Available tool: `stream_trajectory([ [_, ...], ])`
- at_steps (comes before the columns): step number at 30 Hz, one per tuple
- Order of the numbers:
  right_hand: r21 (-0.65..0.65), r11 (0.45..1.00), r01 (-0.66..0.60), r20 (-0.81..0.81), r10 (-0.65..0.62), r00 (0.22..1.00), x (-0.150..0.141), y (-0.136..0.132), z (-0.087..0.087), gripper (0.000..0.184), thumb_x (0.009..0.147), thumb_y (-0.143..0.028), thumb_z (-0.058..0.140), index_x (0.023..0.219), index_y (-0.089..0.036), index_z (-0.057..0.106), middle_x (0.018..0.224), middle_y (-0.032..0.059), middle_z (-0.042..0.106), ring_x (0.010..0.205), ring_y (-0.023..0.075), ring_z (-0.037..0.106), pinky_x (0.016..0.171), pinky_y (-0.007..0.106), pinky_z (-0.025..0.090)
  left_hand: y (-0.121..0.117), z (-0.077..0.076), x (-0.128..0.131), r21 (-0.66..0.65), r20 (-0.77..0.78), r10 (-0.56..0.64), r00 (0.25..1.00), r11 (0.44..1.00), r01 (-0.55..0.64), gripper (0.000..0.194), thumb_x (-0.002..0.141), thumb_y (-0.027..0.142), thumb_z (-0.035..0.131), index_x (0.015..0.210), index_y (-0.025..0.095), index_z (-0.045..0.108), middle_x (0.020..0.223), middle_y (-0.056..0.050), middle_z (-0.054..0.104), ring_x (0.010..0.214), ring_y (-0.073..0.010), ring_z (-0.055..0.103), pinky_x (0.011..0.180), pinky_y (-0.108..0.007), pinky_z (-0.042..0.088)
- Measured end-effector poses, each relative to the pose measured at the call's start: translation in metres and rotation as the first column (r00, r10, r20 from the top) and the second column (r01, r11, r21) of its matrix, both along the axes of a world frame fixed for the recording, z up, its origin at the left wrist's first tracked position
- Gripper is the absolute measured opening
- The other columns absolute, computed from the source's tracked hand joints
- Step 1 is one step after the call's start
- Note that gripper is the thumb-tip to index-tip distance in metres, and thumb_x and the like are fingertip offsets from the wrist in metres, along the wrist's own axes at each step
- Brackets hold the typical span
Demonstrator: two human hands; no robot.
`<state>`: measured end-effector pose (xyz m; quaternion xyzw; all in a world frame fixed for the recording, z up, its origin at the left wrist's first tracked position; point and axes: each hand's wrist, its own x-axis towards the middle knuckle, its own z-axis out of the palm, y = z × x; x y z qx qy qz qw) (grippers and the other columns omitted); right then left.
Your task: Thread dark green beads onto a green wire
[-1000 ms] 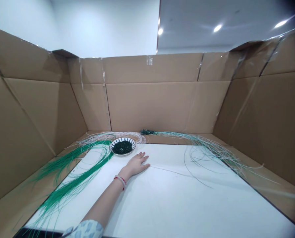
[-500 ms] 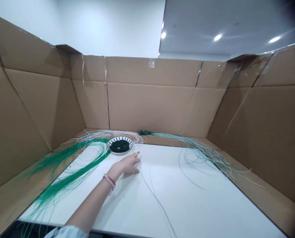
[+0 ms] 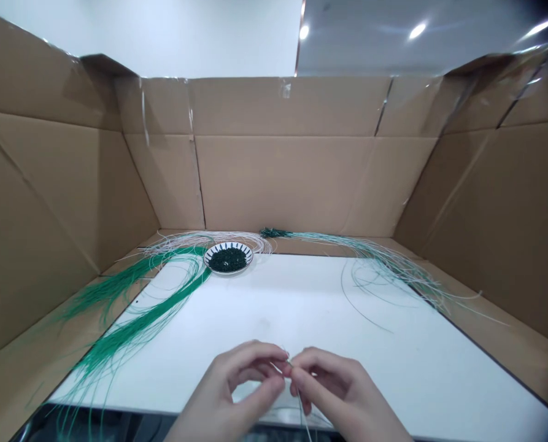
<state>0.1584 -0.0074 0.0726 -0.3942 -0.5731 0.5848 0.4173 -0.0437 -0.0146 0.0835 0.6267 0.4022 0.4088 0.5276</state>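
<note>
My left hand (image 3: 237,387) and my right hand (image 3: 342,387) meet low in the middle, over the near part of the white board. A thin pale cord (image 3: 304,412) is pinched by the right thumb and forefinger and hangs down toward me. The left fingertips are curled in at the cord's upper end, touching or nearly touching the right ones; the exact hold is too small to make out. Farther off, a white dish (image 3: 208,266) with a dark striped rim holds a heap of tiny dark green beads (image 3: 227,259).
Bundles of green cord (image 3: 149,316) spread over the board's left side, with white cords (image 3: 195,238) behind. A pale bundle (image 3: 370,247), dark beaded at one end, trails along the back right. Cardboard walls (image 3: 292,184) surround the white board (image 3: 296,301).
My left hand has drawn back from near the dish to the front middle. My right hand has come into view beside it, gripping the cord. The view has tilted downward.
</note>
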Motion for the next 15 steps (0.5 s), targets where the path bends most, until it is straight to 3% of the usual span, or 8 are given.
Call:
stream_trajectory([
  [3,-0.061,0.997,0.041,-0.097,-0.046,0.994,-0.018,0.006,0.010,0.039,0.080,-0.056,0.079,0.072,-0.018,0.075,0.069,0.0011,0.064,0.062,0.0126,0.055,0.064,0.025,0.047,0.010,-0.018,0.013,-0.071,0.232,0.138,0.963,0.990,-0.125,0.017,0.086,0.038,0.077,0.086,0.021,0.078,0.082,-0.003,0.075,0.079,-0.0182,0.070,0.077,-0.025,0.055],
  [6,-0.071,0.997,0.041,-0.101,-0.049,0.994,-0.026,0.004,0.002,0.045,0.082,-0.059,0.075,0.070,-0.017,0.073,0.068,0.0012,0.061,0.062,0.0132,0.053,0.064,0.026,0.044,0.017,-0.027,0.013,-0.049,0.314,0.170,0.934,0.985,-0.163,0.014,0.082,0.035,0.082,0.081,0.021,0.081,0.077,-0.002,0.072,0.072,-0.0154,0.066,0.069,-0.022,0.053],
  [10,-0.080,0.995,0.064,-0.117,-0.073,0.990,-0.032,0.000,-0.012,0.048,0.083,-0.063,0.071,0.069,-0.017,0.069,0.067,0.0006,0.058,0.065,0.0147,0.053,0.064,0.027,0.044,0.021,-0.035,0.008,0.019,0.315,0.161,0.935,0.984,-0.175,0.009,0.082,0.028,0.081,0.077,0.022,0.083,0.074,-0.003,0.070,0.070,-0.0148,0.065,0.066,-0.021,0.052],
  [15,-0.022,0.978,0.206,-0.053,-0.206,0.977,-0.039,-0.006,-0.019,0.045,0.088,-0.061,0.066,0.072,-0.019,0.066,0.069,-0.0001,0.058,0.066,0.0159,0.054,0.065,0.026,0.043,0.017,-0.033,0.006,0.061,0.192,0.230,0.954,0.968,-0.245,0.011,0.082,0.022,0.077,0.073,0.024,0.082,0.071,-0.002,0.069,0.070,-0.0156,0.064,0.066,-0.022,0.050],
])
